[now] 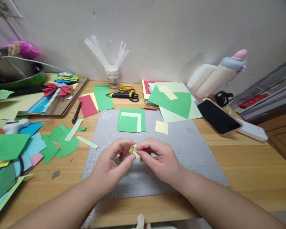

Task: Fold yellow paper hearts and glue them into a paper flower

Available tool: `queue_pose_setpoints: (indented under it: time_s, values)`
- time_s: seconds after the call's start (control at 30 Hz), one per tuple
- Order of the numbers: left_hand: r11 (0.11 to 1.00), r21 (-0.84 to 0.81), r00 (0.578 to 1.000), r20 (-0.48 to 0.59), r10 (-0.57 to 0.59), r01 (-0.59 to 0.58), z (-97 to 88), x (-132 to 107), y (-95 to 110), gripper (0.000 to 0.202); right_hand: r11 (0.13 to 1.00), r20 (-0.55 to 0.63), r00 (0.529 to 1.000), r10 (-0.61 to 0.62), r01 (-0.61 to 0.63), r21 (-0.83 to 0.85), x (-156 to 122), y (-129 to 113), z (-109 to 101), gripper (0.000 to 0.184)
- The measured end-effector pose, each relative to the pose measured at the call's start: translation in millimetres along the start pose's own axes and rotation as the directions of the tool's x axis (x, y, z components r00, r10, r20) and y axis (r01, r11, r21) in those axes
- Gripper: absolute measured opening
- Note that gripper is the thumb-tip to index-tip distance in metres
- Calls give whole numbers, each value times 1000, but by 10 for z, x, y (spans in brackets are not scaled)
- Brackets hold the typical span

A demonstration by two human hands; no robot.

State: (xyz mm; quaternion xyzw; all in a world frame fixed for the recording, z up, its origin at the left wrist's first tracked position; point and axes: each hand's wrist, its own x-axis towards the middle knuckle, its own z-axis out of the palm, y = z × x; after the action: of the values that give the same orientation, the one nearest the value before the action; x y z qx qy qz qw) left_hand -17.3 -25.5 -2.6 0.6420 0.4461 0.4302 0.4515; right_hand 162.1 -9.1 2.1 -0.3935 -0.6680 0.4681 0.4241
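A small pale yellow paper piece [134, 152], cut or folded into a flower-like shape, is pinched between both my hands above the grey cutting mat [181, 159]. My left hand [114, 162] grips its left side with thumb and fingers. On the other side, my right hand [159, 159] has thumb and forefinger closed on its edge. The fingers partly hide the paper. Just beyond the hands lie stacked green and pale green paper squares [129, 124]. A pale yellow square [161, 127] rests to their right on the mat.
Green scraps [66, 143] and a glue gun [15, 126] lie at left. A pen [76, 113], red paper [88, 105], a yellow-black cutter [122, 94] and scissors [134, 99] sit farther back. Paper cups [112, 76] hold white strips. A phone [220, 116] and a bottle [220, 74] are at right.
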Motion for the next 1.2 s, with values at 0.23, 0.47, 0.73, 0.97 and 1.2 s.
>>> queue_pose_setpoints:
  time_s: [0.23, 0.47, 0.73, 0.97, 1.2]
  values:
    - [966, -205, 981, 144, -130, 158, -16, 67, -7, 16, 851, 155, 948, 277, -317, 419, 78, -42, -7, 11]
    - [890, -357, 957, 170, -236, 283, -19, 101, 46, 20, 798, 253, 893, 373, -448, 404, 81, -69, -22, 18]
    - [830, -381, 907, 273, -320, 407, -25, 127, 74, 23, 806, 308, 871, 382, -477, 351, 44, -57, 7, 22]
    - [734, -436, 846, 379, -374, 520, -34, 93, 62, 22, 744, 416, 802, 429, -575, 340, 65, -77, -28, 20]
    - [804, -328, 849, 378, -369, 496, -37, 89, 79, 28, 723, 444, 788, 426, -592, 357, 56, -79, -27, 16]
